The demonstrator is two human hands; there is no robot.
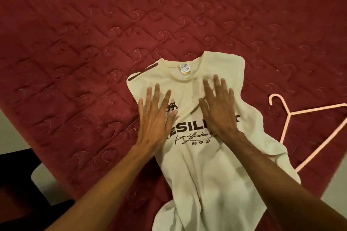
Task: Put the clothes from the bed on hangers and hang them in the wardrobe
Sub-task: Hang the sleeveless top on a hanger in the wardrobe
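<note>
A cream T-shirt (197, 170) with dark lettering lies face up on the red quilted bed (84, 43), its collar pointing away from me and a price tag in the neck. My left hand (155, 116) rests flat on the shirt's chest at the left, fingers spread. On the chest just below the collar my right hand (217, 105) lies flat too, fingers apart, covering part of the lettering. A pink plastic hanger (287, 124) lies on the bed to the right of the shirt, hook toward the far side, touched by neither hand.
The bed's near left corner drops to a pale floor (11, 133), with a dark piece of furniture (16, 184) beside it. The bed's right edge shows at the lower right. No wardrobe is in view.
</note>
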